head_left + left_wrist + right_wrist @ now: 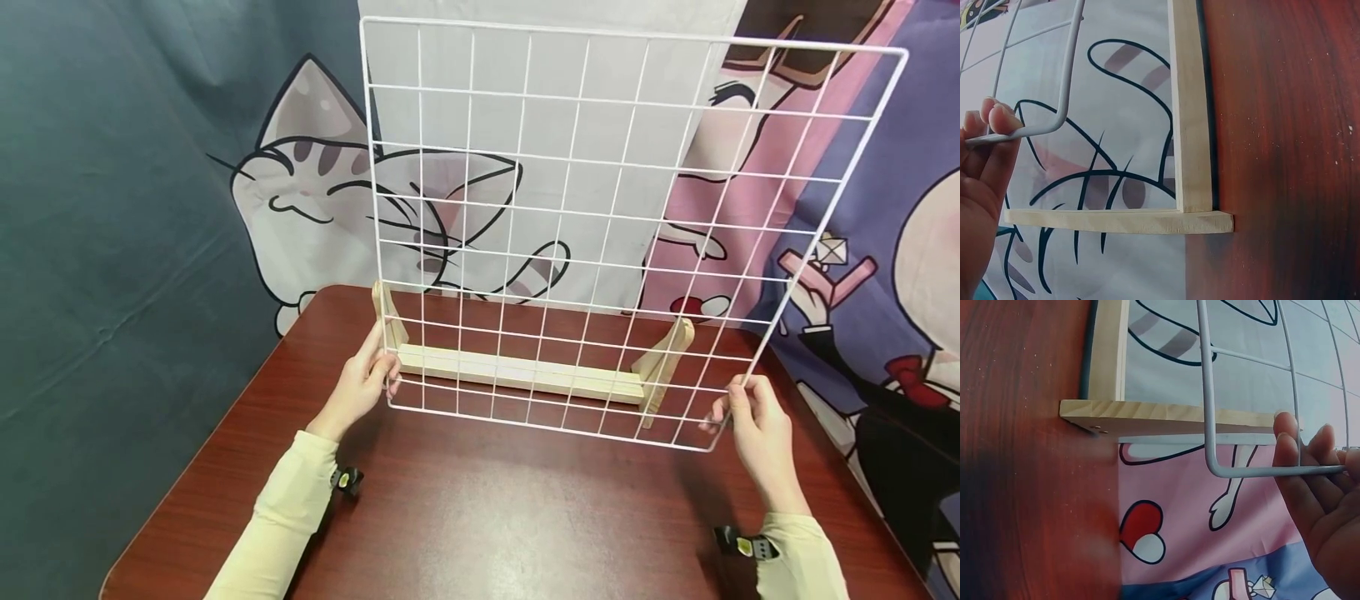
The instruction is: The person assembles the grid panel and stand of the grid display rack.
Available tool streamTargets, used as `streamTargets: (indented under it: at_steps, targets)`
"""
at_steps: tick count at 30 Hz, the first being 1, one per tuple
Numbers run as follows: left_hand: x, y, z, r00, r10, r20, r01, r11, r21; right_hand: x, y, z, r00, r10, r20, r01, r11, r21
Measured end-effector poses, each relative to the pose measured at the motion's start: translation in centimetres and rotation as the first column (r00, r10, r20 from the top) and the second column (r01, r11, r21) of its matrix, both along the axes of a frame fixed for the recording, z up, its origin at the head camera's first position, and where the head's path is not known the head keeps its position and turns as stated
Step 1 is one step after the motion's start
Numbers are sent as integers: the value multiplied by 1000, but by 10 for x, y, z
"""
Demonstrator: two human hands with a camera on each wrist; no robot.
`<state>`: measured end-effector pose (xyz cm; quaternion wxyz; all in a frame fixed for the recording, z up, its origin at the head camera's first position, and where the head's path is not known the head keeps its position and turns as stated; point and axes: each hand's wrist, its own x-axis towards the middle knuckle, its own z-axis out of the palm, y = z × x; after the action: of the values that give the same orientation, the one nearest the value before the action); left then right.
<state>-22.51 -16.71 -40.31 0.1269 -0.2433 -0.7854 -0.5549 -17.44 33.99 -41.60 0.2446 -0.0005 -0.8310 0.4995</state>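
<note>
Head view: a printed cloth backdrop point(150, 167) is hung behind the reddish-brown bench point(525, 508), and over that bench a white wire grid point(561, 211) is held up, nearly upright. By the grid's lower part, as seen from the head, a pale wooden stand point(517, 375) is overlapped; it is set on the bench toward the back, its long bar joined to an upright end piece at each side, the left one point(394, 323) and the right one point(666, 367). The grid's side rods are grasped near the bottom corners, one by the left hand point(363, 379) and one by the right hand point(759, 433), with fingers curled round the wire in both wrist views. No contact between grid and wood is shown there; the lower corners are seen clear of the bench. On each wrist a small camera is worn, left point(347, 480) and right point(742, 546).

The step in hand is judged to be the lining-up of the grid with the stand. For the next move, an even lowering toward the bar seems called for, with both corners kept level and the end pieces left unknocked.
</note>
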Motion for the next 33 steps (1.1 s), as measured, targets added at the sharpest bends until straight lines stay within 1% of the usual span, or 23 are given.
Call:
streamTargets:
  at_steps: [4, 7, 13, 16, 19, 22, 25, 29, 33]
  targets:
    - [-2, 0, -3, 999, 32, -41, -31, 999, 26, -3, 0, 1, 999, 36, -38, -36, 999, -19]
    - [-3, 0, -1, 995, 63, -73, -61, 997, 36, -4, -2, 4, 997, 55, -60, -57, 998, -41]
    - [-7, 0, 6, 983, 100, -156, -92, 994, 58, -10, -3, 11, 994, 64, -91, -67, 997, -28]
    - [-9, 0, 10, 976, 126, -180, -118, 991, 56, -14, -3, 16, 993, 61, -100, -62, 998, -16]
    - [-12, 0, 14, 970, 152, -190, -147, 988, 40, -17, -3, 20, 993, 45, -107, -45, 999, 4]
    - [-13, 0, 17, 969, 161, -190, -160, 987, 17, -19, -3, 22, 993, 39, -111, -37, 999, 18]
    - [-15, 0, 18, 971, 157, -178, -158, 987, 6, -22, -2, 23, 992, 50, -117, -47, 998, 32]
    - [-16, 0, 19, 975, 150, -165, -149, 989, 17, -25, -2, 23, 990, 48, -132, -42, 998, 46]
    - [-19, 1, 23, 976, 142, -164, -137, 990, 40, -26, -7, 27, 987, 33, -154, -30, 999, 21]
